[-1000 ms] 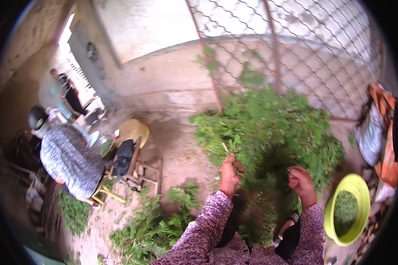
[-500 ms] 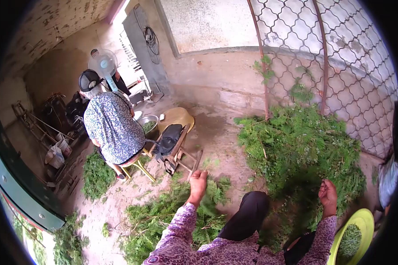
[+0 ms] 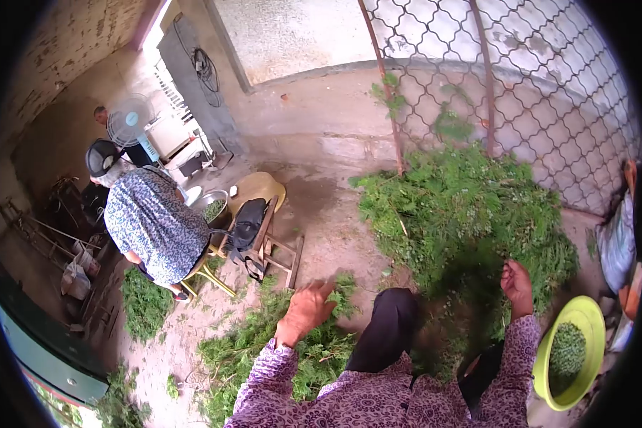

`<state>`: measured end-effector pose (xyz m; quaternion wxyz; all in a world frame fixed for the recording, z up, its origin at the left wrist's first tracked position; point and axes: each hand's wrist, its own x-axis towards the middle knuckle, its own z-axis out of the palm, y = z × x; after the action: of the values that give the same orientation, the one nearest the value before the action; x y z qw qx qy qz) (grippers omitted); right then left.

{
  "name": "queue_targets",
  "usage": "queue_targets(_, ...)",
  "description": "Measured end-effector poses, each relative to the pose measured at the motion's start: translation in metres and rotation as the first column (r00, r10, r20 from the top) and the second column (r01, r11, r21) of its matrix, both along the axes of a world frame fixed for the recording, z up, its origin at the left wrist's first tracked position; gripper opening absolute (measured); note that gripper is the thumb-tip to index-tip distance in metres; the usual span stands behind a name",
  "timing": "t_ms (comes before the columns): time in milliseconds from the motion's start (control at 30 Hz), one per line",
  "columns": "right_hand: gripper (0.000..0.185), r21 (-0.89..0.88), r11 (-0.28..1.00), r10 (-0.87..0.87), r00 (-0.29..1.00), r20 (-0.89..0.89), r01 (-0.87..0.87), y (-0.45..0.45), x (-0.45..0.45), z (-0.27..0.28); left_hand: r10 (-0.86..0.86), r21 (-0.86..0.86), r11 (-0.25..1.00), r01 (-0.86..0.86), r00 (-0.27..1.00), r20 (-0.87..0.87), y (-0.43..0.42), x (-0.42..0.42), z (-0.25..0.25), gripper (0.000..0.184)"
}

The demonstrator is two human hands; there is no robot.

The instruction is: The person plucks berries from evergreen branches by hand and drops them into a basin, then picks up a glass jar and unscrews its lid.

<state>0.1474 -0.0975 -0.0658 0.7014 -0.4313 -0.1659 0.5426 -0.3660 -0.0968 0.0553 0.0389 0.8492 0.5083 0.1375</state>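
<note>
My left hand hovers over a low heap of cut green leafy branches, back of the hand up. Its thumb stands apart from the fingers, and nothing shows in it. On the other side of my dark-trousered knee, my right hand is raised with the fingertips pinched together. What they hold, if anything, is too small to make out. Just beyond it lies a large pile of feathery green branches. Below and right of that hand, a yellow-green basin contains small green pickings.
A person in a patterned shirt sits on a stool at left, near a metal bowl of greens. A black bag rests on a wooden stool. Another person stands behind the fan. Metal lattice leans at the wall.
My left hand has gone from closed to open and moved slightly left and down. My right hand stays pinched and is a little higher. The whole view has shifted right.
</note>
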Motion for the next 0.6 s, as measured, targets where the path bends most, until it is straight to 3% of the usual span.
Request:
queue_targets(100, 0.006, -0.016, 1.0, -0.027, 0.999, -0.028, 0.026, -0.003, 0.006, 0.0, -0.249, 0.228, 0.951, 0.207, 0.953, 0.172, -0.022, 0.04, 0.064, 0.046)
queue_targets(133, 0.006, -0.016, 1.0, -0.013, 0.999, -0.03, 0.013, -0.004, 0.008, 0.001, -0.236, 0.228, 0.954, 0.195, 0.957, 0.171, -0.032, 0.048, 0.081, 0.046)
queue_targets(167, 0.006, -0.015, 1.0, -0.024, 0.999, -0.043, 0.023, -0.005, 0.011, 0.0, -0.417, 0.337, 0.881, 0.332, 0.882, 0.221, -0.042, 0.055, 0.097, 0.042)
queue_targets(200, 0.007, -0.015, 0.999, -0.039, 0.998, -0.056, 0.038, -0.006, 0.014, -0.002, -0.588, 0.448, 0.774, 0.448, 0.77, 0.247, -0.049, 0.062, 0.108, 0.037)
queue_targets(267, 0.007, -0.03, 0.998, -0.062, 0.997, -0.052, 0.06, -0.007, 0.015, -0.002, -0.898, 0.682, 0.431, 0.591, 0.357, 0.258, -0.058, 0.077, 0.119, 0.028)
queue_targets(300, 0.007, -0.023, 0.997, -0.071, 0.997, -0.041, 0.07, -0.009, 0.015, -0.002, -0.898, 0.68, 0.432, 0.592, 0.355, 0.261, -0.066, 0.085, 0.126, 0.028)
queue_targets(400, 0.007, -0.019, 0.997, -0.081, 0.996, -0.024, 0.081, -0.014, 0.009, 0.01, -0.923, 0.744, 0.251, 0.62, -0.077, 0.376, -0.097, 0.111, 0.153, 0.025)
queue_targets(433, 0.007, -0.021, 0.997, -0.08, 0.997, -0.02, 0.079, -0.016, 0.007, 0.013, -0.923, 0.744, 0.246, 0.622, -0.084, 0.376, -0.104, 0.122, 0.159, 0.025)
queue_targets(500, 0.007, -0.005, 0.995, -0.095, 0.995, -0.018, 0.095, -0.017, 0.009, 0.011, -0.922, 0.888, 0.168, 0.428, -0.251, 0.296, -0.113, 0.146, 0.166, 0.051)
queue_targets(600, 0.006, 0.013, 0.993, -0.116, 0.993, -0.013, 0.116, -0.02, 0.013, 0.01, -0.921, 0.943, 0.11, 0.313, -0.324, 0.215, -0.117, 0.16, 0.159, 0.066)
